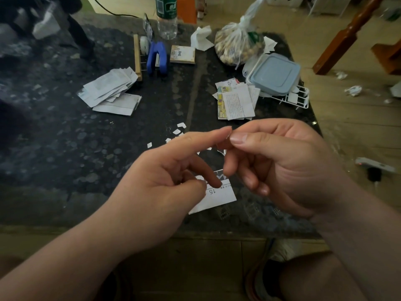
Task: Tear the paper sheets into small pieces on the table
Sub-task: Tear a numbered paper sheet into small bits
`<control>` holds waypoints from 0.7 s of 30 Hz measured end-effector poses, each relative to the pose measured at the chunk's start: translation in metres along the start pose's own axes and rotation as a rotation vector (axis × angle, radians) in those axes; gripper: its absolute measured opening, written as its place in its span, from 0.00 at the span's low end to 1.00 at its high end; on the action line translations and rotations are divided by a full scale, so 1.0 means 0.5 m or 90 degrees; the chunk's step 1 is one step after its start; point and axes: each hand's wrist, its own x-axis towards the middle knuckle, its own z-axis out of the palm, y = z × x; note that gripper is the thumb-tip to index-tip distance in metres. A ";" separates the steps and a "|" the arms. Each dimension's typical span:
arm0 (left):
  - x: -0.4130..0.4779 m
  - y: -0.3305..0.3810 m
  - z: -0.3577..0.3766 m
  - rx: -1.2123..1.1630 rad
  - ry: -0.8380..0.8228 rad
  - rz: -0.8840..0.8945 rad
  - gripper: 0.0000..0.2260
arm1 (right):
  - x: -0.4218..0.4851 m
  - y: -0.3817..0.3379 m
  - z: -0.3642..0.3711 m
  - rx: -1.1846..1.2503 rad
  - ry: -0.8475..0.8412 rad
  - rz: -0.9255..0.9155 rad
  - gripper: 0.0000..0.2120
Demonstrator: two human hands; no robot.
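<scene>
The left hand (165, 177) pinches a white sheet (219, 197) printed "15", its upper edge torn ragged. The right hand (275, 161) nips a tiny scrap (228, 137) between thumb and forefinger; small pieces (181, 127) dot the dark table (108, 148)

Left grip (156, 187): bare, nails clipped short, forearm uncovered all the way to the frame edge.
Right grip (288, 166): bare as well, thumbnail plain and trimmed.
Knee (314, 276): bare.
Shoe (284, 248): pale, blurred.

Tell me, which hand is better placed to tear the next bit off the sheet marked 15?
Probably the right hand. The left hand pinches the sheet and anchors it; the right hangs just above the torn edge, thumb and forefinger together.
</scene>
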 end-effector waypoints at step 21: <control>-0.001 -0.003 -0.001 0.050 0.002 0.024 0.36 | 0.003 0.005 0.003 -0.011 0.012 -0.011 0.09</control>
